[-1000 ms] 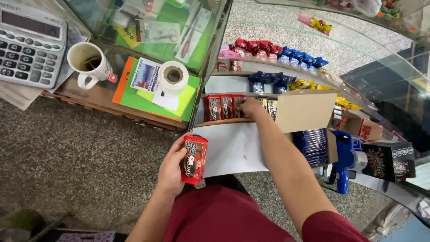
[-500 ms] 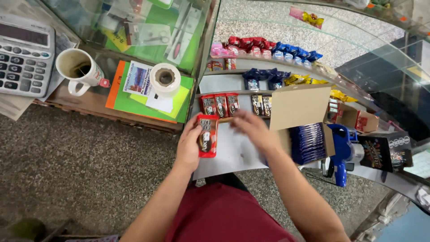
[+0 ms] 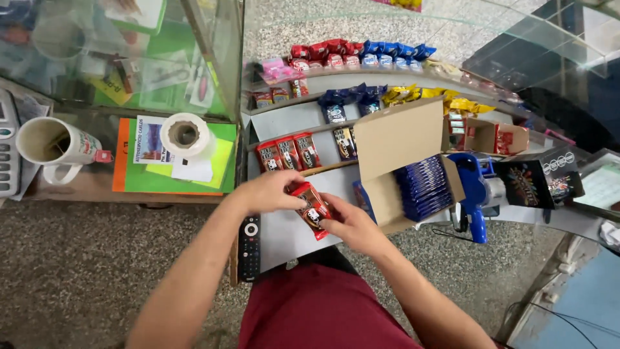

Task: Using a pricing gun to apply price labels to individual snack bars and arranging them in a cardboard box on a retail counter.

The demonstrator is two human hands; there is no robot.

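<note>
Both hands meet on a small stack of red snack packets [image 3: 311,208] over the lowest grey shelf [image 3: 284,239]. My left hand [image 3: 270,192] grips the stack's upper end and my right hand [image 3: 349,224] holds its lower end from the right. Three more red packets [image 3: 289,154] stand in a row on the shelf step just behind. An open cardboard box [image 3: 400,161] with blue packets [image 3: 423,187] inside sits right of my right hand.
A black remote [image 3: 248,248] lies at the shelf's left edge. Left of it are a white tape roll [image 3: 185,135] on a green folder, a white mug [image 3: 51,146] and a calculator. A blue tape dispenser [image 3: 475,194] and tiered rows of sweets stand to the right and behind.
My right hand came back from the row of red packets to join the left on the held stack. The stack shifted right and tilted; the camera view moved left.
</note>
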